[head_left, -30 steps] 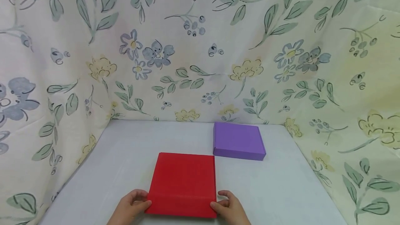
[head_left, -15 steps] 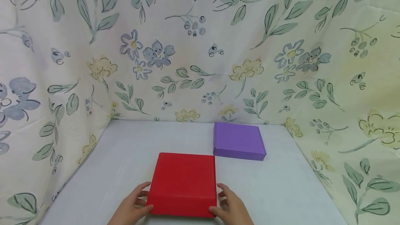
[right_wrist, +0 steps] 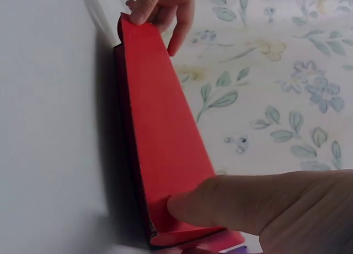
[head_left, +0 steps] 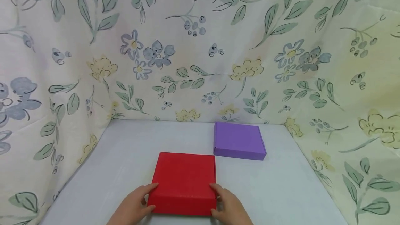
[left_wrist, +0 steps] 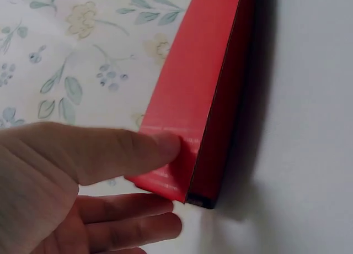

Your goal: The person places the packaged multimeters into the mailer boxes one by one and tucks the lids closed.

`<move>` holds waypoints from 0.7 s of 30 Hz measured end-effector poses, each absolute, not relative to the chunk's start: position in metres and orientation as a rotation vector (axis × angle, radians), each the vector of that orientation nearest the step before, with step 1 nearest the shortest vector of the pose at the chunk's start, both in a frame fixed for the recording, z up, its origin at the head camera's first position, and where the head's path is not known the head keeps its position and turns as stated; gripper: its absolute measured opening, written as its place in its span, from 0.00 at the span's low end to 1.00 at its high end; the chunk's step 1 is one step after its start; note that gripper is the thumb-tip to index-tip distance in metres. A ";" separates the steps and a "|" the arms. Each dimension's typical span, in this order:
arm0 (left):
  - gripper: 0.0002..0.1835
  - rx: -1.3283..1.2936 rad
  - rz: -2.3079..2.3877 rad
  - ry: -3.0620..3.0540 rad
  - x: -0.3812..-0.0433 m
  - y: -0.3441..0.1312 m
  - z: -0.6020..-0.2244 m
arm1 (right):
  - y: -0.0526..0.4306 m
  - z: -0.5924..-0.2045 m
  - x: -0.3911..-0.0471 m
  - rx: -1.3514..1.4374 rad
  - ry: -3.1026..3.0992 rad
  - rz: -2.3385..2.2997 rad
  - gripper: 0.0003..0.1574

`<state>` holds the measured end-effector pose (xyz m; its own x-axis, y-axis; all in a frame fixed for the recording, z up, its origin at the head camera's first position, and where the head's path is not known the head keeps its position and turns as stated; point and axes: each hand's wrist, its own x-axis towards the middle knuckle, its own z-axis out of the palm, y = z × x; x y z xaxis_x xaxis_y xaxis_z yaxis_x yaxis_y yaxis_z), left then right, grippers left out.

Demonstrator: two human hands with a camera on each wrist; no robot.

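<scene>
A flat red cardboard box (head_left: 184, 174) lies on the white table, its lid down and its front panel toward me. My left hand (head_left: 134, 202) grips the near left corner, index fingertip at the top edge and thumb on the front. In the left wrist view, the left thumb (left_wrist: 157, 146) presses the red front panel (left_wrist: 187, 72) while the other fingers stretch beside the box's end. At the near right corner, my right hand (head_left: 229, 204) holds the box in the same way. The right thumb (right_wrist: 198, 207) lies on the front panel in the right wrist view.
A smaller purple box (head_left: 239, 140) lies behind and to the right of the red one. The white table (head_left: 281, 183) is bordered at the back and sides by a floral curtain (head_left: 187, 51).
The front flap of the red box has settled lower and flush. Both hands loosened and spread their fingers, then moved inward, index fingertips now over the top edge and thumbs on the front.
</scene>
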<state>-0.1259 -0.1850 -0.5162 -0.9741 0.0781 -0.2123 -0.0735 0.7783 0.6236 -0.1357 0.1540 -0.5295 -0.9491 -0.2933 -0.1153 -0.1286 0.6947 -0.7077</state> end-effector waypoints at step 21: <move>0.28 0.236 0.588 3.160 -0.129 -0.171 -0.525 | 0.144 -0.531 -0.141 -0.444 3.017 -0.770 0.36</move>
